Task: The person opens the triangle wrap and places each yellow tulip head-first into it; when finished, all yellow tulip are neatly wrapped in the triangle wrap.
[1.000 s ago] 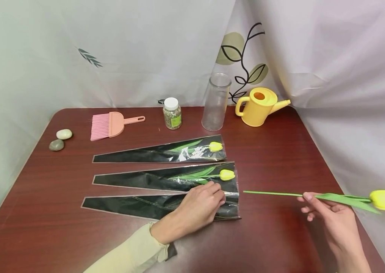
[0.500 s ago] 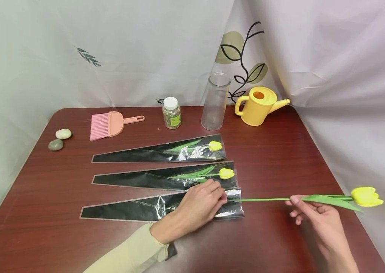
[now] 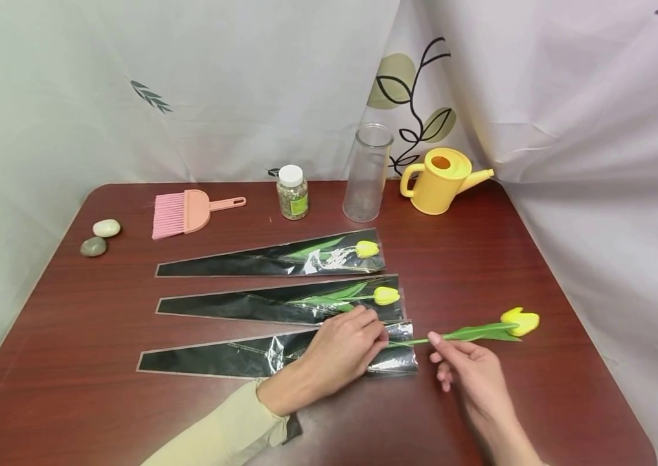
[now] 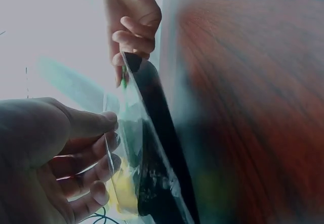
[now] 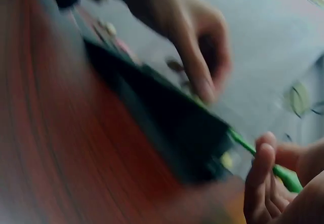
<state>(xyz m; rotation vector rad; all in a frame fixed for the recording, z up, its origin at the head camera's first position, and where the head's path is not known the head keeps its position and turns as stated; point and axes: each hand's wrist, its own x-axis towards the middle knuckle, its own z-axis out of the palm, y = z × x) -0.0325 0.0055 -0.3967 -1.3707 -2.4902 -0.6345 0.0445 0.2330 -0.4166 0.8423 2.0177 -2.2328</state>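
Observation:
In the head view, my left hand (image 3: pixel 342 353) pinches the clear upper film of the nearest black-backed flower sleeve (image 3: pixel 201 360), holding its wide end apart. My right hand (image 3: pixel 475 378) grips a yellow artificial tulip (image 3: pixel 520 322) by its green stem, between thumb and fingers. The stem's lower part runs into the sleeve's mouth, while bloom and leaves are outside to the right. The stem's tip is hidden by my left hand. In the left wrist view, the film edge (image 4: pixel 110 155) shows between thumb and fingers.
Two more sleeves, the middle one (image 3: pixel 201 308) and the far one (image 3: pixel 218 266), each hold a yellow tulip. Behind stand a jar of pebbles (image 3: pixel 293 197), a clear vase (image 3: pixel 364 188) and a yellow watering can (image 3: pixel 438 184). A pink brush (image 3: pixel 196 212) and two stones (image 3: pixel 106 228) lie left.
My right hand has moved left with the tulip, and its stem has slid into the nearest sleeve. The film of that sleeve has lifted at the mouth; my left hand stays in place.

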